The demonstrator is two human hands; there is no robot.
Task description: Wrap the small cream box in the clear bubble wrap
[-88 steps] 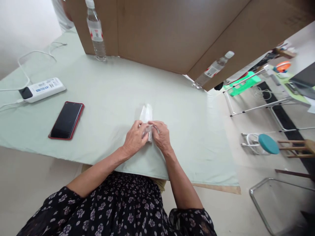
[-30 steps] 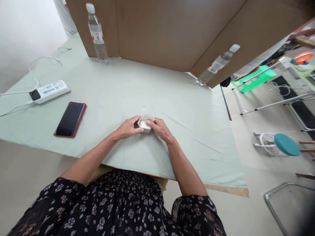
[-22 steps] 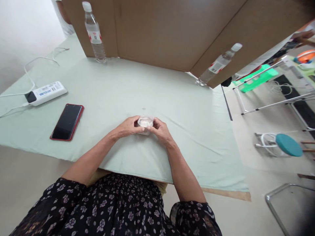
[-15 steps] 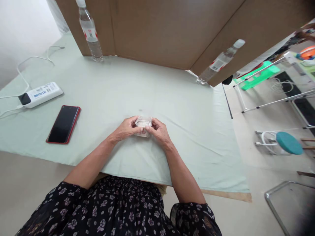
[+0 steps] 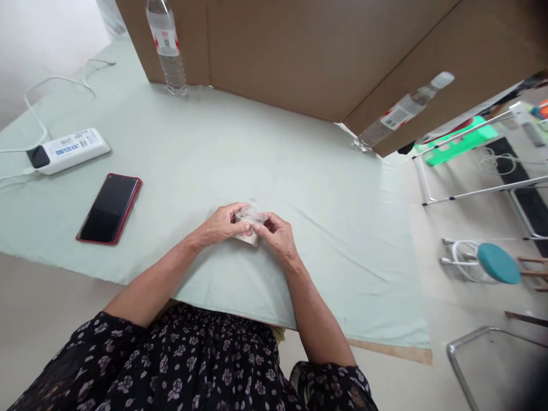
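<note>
A small clear plastic bag (image 5: 250, 216) with something pale and flat inside is held between my two hands, near the table's front edge. My left hand (image 5: 225, 224) grips its left side, the thumb pressed on the near face. On the right side, my right hand (image 5: 276, 233) pinches it with thumb and fingers, the thumbs almost meeting. What the bag contains is too small and partly covered to name. Beneath lies a pale green tablecloth (image 5: 205, 154).
To the left are a phone (image 5: 109, 208) in a red case and a white power strip (image 5: 71, 149) with cables. Two water bottles (image 5: 169, 51) stand against a brown cardboard panel (image 5: 274, 57) at the back. A teal stool (image 5: 499, 262) is on the floor to the right.
The view has turned slightly. Both hands still hold the bag, which is now a little more tilted, its clear upper part shifted between the fingers.
</note>
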